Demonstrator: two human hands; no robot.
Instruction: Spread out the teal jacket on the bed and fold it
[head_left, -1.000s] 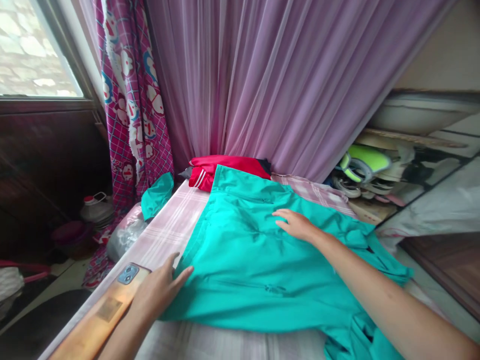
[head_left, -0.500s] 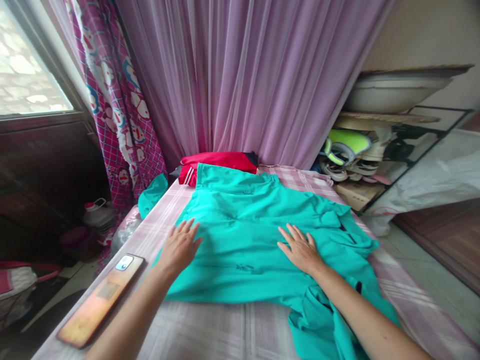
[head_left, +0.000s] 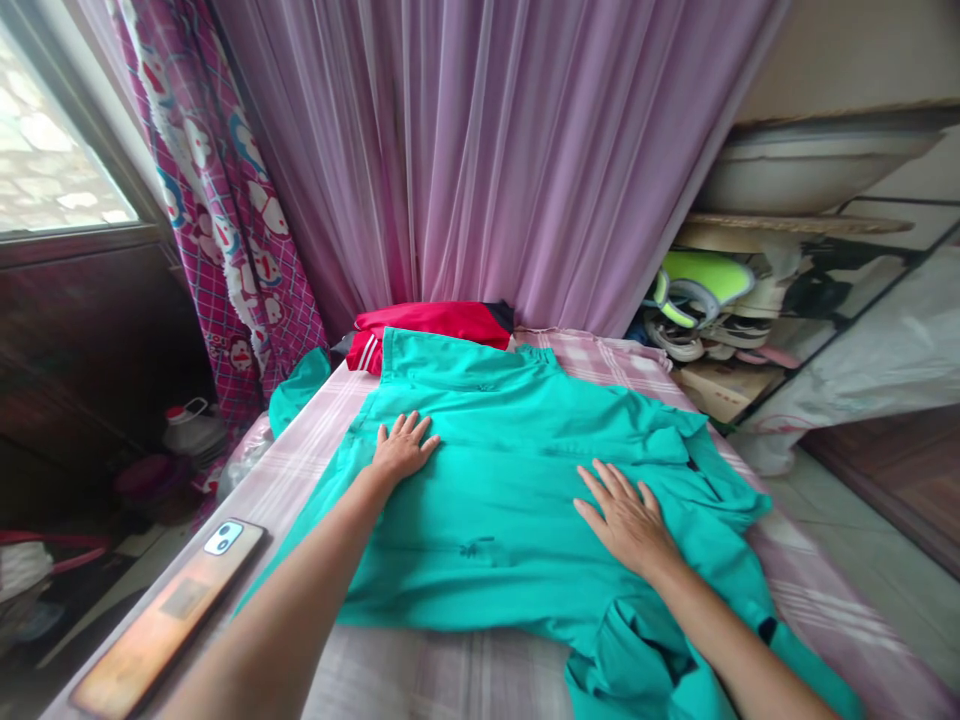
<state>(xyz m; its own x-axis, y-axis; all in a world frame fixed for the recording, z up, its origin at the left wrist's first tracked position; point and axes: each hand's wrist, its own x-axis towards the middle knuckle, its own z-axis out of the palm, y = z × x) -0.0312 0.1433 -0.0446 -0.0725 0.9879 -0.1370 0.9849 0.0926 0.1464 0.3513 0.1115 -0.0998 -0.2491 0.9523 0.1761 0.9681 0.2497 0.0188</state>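
Looking down from my head, I was pressing a teal shirt (head_left: 487,520) flat on a pink plaid bed sheet (head_left: 442,680). My left hand (head_left: 401,450) lay palm down on the shirt's upper left, fingers spread wide, holding nothing; my right hand (head_left: 626,520) lay just as open and empty on its right side, nearer me. The collar (head_left: 457,362) sat at 12 o'clock from my left hand, and a rumpled fold (head_left: 622,650) of the shirt bunched at 6 o'clock from my right hand (the roughest patch left). A red garment (head_left: 427,325) lay just beyond the collar, and a phone in an orange case (head_left: 169,620) sat at 7 o'clock from my left hand, along the bed's edge.
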